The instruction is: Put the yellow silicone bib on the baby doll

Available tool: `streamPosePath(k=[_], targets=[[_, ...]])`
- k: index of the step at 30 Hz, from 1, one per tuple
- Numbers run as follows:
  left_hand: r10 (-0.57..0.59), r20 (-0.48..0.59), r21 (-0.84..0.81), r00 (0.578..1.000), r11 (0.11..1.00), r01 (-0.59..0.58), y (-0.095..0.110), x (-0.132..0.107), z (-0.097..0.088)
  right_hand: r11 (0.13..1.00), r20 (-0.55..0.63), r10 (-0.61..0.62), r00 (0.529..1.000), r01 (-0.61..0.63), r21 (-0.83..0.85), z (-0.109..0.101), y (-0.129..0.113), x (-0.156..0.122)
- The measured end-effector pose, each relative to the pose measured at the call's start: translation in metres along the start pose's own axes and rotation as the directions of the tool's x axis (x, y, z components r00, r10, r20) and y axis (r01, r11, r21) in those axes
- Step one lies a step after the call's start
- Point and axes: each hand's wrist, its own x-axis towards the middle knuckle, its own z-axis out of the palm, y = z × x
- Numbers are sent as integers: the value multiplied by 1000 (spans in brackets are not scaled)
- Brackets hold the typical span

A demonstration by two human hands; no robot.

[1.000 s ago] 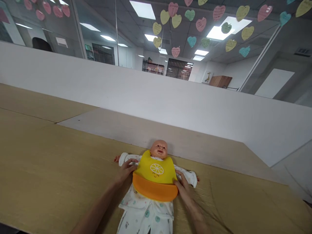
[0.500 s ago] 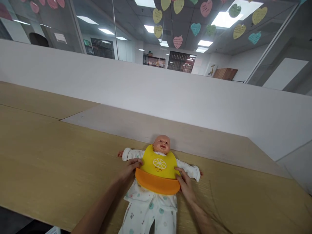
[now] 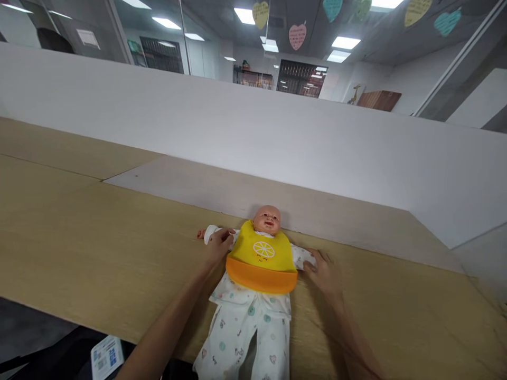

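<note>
A baby doll (image 3: 268, 220) lies on its back in white patterned pajamas (image 3: 253, 327), arms stretched out sideways. Over its chest is a yellow bib (image 3: 273, 258) with a white citrus slice and a smiling face printed on it. The bib's orange catch pocket (image 3: 261, 277) runs along the lower edge. My left hand (image 3: 219, 246) has its fingers closed over the sleeve on the left of the view. On the other side, my right hand (image 3: 324, 272) is around the far end of the opposite sleeve (image 3: 299, 256), covering the doll's hand there.
The doll lies on a wooden tabletop (image 3: 119, 237). Behind its head are a pale board (image 3: 222, 184) and a white wall (image 3: 253, 132), with glass bearing heart-shaped notes (image 3: 297, 36) above. At lower left, below the table edge, is a white printed label (image 3: 106, 359).
Both hands have left the sides of the bib and moved outward onto the doll's sleeves. The camera view has tilted slightly downward. The bib remains on the doll's chest.
</note>
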Motion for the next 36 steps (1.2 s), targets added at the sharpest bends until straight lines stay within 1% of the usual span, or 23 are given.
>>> streamPosePath(k=[1, 3, 6, 9, 12, 14, 17, 19, 21, 23, 25, 28, 31, 36], targets=[[23, -4, 33, 1000, 999, -22, 1, 5, 3, 997, 26, -29, 999, 31, -73, -1, 2, 1], [35, 6, 84, 999, 996, -36, 3, 15, 9, 989, 96, -38, 995, 51, -137, 1, 6, 1], [3, 20, 154, 1000, 988, -6, 3, 30, 19, 988, 157, -22, 987, 46, -149, 7, 10, 2], [-36, 51, 191, 998, 981, 25, -1, 39, 29, 985, 160, -14, 987, 40, -165, 14, 15, 4], [-35, 117, 188, 993, 982, 13, -6, 39, 34, 984, 144, -6, 990, 32, -178, 19, 19, 8], [-49, 136, 177, 989, 984, 25, -10, 35, 36, 984, 125, -6, 992, 29, -177, 22, 20, 9], [-68, 114, 156, 991, 986, 50, -17, 28, 39, 987, 92, 8, 996, 7, -163, 24, 18, 9], [-33, 98, 153, 995, 988, 18, -22, 24, 40, 990, 92, 39, 995, -25, -142, 22, 14, 9], [9, 86, 168, 996, 986, -24, -27, 22, 42, 993, 127, 90, 988, -79, -90, 17, 9, 11], [26, 74, 179, 997, 983, -39, -30, 21, 44, 991, 191, 124, 974, -131, 25, 11, 3, 17], [22, 58, 178, 998, 984, -32, -31, 20, 45, 975, 240, 115, 964, -155, 159, 6, -3, 26], [1, 38, 172, 999, 985, -7, -29, 20, 46, 945, 258, 55, 965, -134, 299, 6, -13, 47], [-6, 46, 157, 999, 988, -2, -28, 20, 45, 896, 263, 37, 964, -149, 418, 17, -28, 70], [-14, 76, 130, 997, 992, 4, -29, 21, 44, 813, 269, 56, 961, -200, 546, 45, -54, 97]])
